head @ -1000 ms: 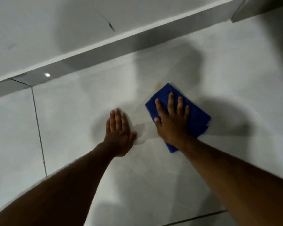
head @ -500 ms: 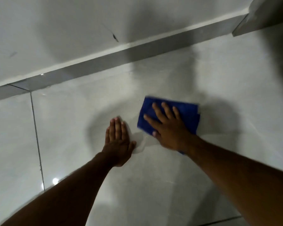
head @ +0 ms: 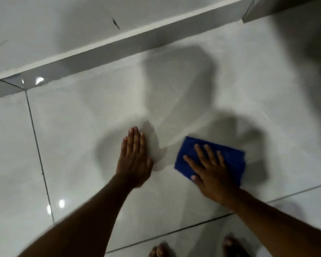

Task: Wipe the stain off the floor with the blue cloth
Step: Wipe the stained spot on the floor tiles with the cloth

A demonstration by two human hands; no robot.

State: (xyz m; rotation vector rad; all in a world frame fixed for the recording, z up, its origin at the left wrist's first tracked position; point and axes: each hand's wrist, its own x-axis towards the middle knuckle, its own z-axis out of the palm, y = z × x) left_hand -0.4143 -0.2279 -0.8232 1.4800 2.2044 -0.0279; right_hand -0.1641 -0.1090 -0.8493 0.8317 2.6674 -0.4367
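On the glossy white tiled floor point(head: 78, 138), the right hand point(head: 211, 171) presses flat, fingers spread, on the folded blue cloth point(head: 230, 154) (gripping nothing). The left hand point(head: 134, 160) lies just beside it, palm down, fingers straight and together, empty.

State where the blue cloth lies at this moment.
Head view: the blue cloth lies flat on the tiled floor under the right hand, right of the left hand.

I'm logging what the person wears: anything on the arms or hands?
Nothing shows. Both forearms are bare as far up as the frame reaches, with no sleeves. The left hand and right hand show no gloves, rings, watch or bands. Motion blur could hide small marks.
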